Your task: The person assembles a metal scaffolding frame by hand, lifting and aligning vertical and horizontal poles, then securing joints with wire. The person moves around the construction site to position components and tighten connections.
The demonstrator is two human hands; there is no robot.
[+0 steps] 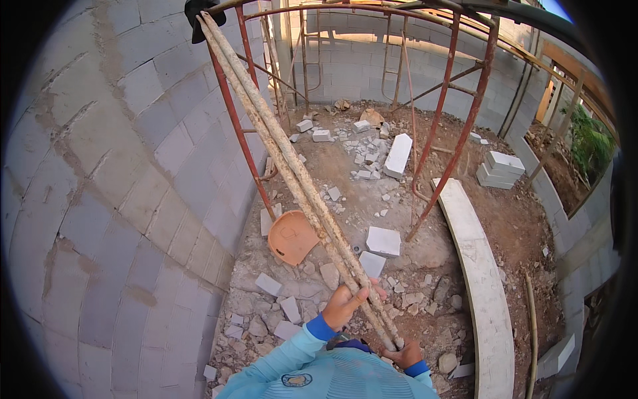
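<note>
Two long, pale poles, crusted with what looks like dried mortar, lie side by side on a slant from my body up to the far left. My left hand is wrapped round them a little above their near ends. Closer to my body, my right hand grips the near ends from the right. The poles' far ends reach the top of a red scaffold frame, next to a black object I cannot make out. Whether they rest on the frame, I cannot tell.
A grey block wall rises close on my left. An orange plastic piece lies beyond my left hand. Rubble and white blocks litter the dirt floor. To the right runs a long pale plank, with stacked blocks beyond.
</note>
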